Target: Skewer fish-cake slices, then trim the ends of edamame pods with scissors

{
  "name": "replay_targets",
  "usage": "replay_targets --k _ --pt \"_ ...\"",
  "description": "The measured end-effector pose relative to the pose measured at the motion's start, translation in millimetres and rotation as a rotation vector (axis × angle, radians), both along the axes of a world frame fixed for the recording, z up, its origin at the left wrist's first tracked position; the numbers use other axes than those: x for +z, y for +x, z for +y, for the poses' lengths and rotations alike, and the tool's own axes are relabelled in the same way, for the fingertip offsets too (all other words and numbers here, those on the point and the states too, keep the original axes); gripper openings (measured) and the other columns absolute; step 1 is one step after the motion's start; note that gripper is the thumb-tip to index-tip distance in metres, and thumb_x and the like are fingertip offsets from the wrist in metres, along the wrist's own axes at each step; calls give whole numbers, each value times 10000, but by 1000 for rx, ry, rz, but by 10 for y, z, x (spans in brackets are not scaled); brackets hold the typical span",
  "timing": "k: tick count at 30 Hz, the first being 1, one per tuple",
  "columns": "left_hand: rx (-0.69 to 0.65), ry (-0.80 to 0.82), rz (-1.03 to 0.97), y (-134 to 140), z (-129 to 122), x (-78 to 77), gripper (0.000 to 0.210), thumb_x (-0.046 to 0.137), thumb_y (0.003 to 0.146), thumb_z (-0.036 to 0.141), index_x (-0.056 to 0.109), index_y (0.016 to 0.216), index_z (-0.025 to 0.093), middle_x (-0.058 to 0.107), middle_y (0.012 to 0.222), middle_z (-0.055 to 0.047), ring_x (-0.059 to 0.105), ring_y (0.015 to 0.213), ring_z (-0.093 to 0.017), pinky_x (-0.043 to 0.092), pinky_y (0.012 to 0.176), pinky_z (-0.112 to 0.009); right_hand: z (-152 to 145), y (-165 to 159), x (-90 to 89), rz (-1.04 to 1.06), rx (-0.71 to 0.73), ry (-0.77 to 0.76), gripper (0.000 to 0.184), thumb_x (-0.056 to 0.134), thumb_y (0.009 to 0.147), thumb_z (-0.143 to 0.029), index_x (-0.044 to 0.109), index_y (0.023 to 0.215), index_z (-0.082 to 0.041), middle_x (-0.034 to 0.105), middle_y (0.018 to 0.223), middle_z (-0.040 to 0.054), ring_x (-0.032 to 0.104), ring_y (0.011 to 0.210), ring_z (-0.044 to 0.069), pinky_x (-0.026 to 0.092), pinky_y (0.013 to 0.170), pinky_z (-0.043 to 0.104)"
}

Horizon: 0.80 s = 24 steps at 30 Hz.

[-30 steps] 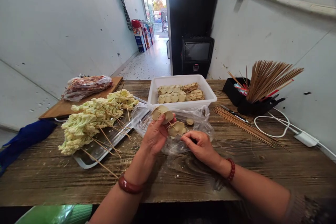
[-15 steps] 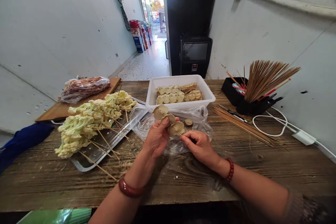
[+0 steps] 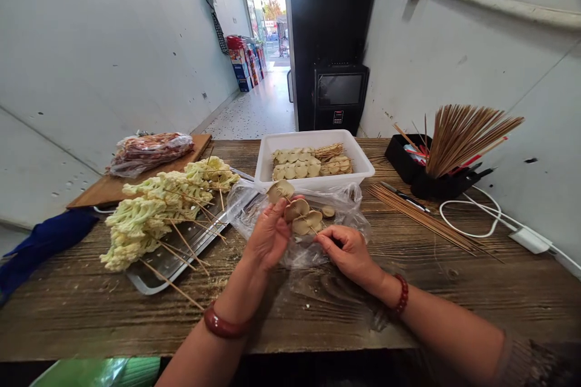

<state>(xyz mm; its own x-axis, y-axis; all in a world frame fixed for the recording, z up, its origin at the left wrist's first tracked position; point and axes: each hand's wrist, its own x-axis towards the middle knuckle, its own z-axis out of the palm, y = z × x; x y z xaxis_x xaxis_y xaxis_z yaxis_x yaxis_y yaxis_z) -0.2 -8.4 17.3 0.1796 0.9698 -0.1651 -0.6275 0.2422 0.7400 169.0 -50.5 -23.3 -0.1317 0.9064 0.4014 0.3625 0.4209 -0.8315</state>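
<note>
From the slice-threaded skewer (image 3: 308,224), the white tub (image 3: 362,166) walls off 12 o'clock, cauliflower skewers (image 3: 149,211) jut past the tray (image 3: 175,270) at 9, and the tall stick bundle (image 3: 463,136) bars 2. Passage opens at 6 — bare counter (image 3: 318,323) down to the near edge.

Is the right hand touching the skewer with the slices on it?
Touching: the head view shows the right hand pinching the skewer just below the slices.

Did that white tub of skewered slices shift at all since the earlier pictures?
No, neither way: the white plastic tub keeps the same spot on the wooden table.
</note>
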Motion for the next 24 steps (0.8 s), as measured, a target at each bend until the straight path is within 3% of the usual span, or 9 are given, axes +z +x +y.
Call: replay_targets --k 6,24 --pt "181 32 40 -156 115 21 101 712 797 282 698 866 211 735 846 -7 677 743 -139 547 711 -251 -21 -1 16 -29 50 -22 267 535 893 -290 681 712 -159 665 617 13 575 565 122 417 564 231" --pt "172 72 115 -159 123 -41 223 808 681 260 732 834 116 738 791 -64 684 698 -154 541 677 -250 -11 -13 -38 -34 70 -44 269 547 888 -292 673 694 -156 676 639 18 582 586 125 422 581 239"
